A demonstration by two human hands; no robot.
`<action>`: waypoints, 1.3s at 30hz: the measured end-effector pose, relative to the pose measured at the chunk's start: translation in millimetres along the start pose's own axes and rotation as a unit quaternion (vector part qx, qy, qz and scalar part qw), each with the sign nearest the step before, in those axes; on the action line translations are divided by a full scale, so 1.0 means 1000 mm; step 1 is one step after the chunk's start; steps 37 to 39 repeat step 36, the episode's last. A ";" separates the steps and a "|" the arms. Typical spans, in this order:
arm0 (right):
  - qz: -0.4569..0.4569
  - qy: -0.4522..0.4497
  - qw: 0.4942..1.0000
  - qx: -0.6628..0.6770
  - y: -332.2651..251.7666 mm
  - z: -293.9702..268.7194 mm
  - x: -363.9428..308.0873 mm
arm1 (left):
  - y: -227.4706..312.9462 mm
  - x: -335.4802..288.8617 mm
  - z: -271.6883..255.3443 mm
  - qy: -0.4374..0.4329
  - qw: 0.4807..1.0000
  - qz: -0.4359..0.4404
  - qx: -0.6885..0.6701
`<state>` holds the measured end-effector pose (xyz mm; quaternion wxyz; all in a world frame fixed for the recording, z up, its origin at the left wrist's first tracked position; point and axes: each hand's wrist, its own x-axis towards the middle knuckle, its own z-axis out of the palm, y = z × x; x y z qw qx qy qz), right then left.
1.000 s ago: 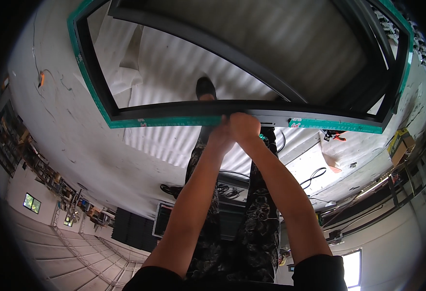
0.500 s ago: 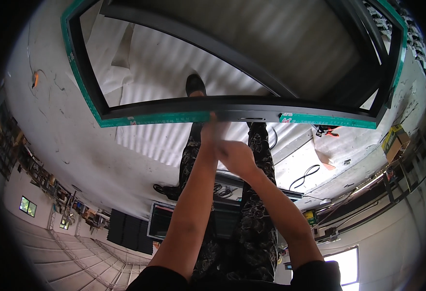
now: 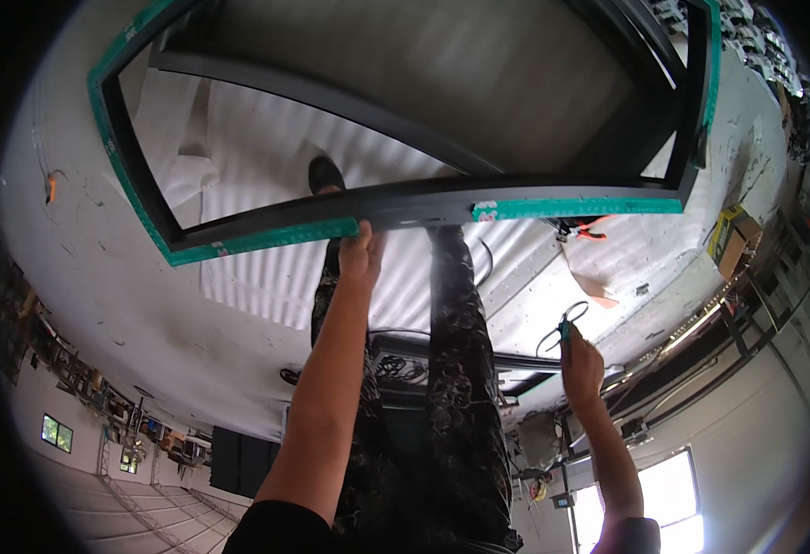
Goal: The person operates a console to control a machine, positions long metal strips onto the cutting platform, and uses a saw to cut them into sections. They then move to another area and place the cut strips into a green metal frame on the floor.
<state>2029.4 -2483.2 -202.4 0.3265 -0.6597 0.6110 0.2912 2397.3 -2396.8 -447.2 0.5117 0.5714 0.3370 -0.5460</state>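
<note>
A large black window frame point(image 3: 405, 202) with green protective tape point(image 3: 285, 237) along its edges stands tilted in front of me. My left hand point(image 3: 359, 256) is closed on the near rail, its fingertips at the end of the left tape strip. Bare dark metal with a slot shows between that strip and the right tape strip point(image 3: 576, 210). Away from the frame, out to the right, my right hand point(image 3: 583, 367) is closed on a small dark-and-green thing point(image 3: 565, 331), too small to name.
Pale sheeting point(image 3: 257, 282) covers the floor under the frame. Orange-handled pliers point(image 3: 585, 228) lie beyond the right tape strip. A yellow-and-brown box point(image 3: 735, 242) sits at the far right. A black cord point(image 3: 486, 263) and dark frame parts point(image 3: 405, 346) lie around my legs.
My right hand has left my left hand at the rail and swung out to the right and down. My left hand remains at the rail. The view has shifted, so the frame appears further left.
</note>
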 end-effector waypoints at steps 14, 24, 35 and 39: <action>-0.220 0.174 0.959 -0.051 -0.021 -0.045 0.224 | 0.051 -0.021 -0.026 0.021 0.996 -0.012 0.085; -0.156 -0.052 0.983 -0.080 -0.065 0.005 0.314 | 0.072 -0.004 -0.008 0.138 0.983 -0.004 -0.118; -0.152 -0.102 0.976 -0.113 -0.084 -0.031 0.260 | 0.108 -0.042 -0.034 0.016 0.994 0.058 -0.096; -0.153 -0.092 0.978 -0.107 -0.088 -0.041 0.248 | 0.115 -0.050 -0.036 -0.012 0.991 0.058 -0.122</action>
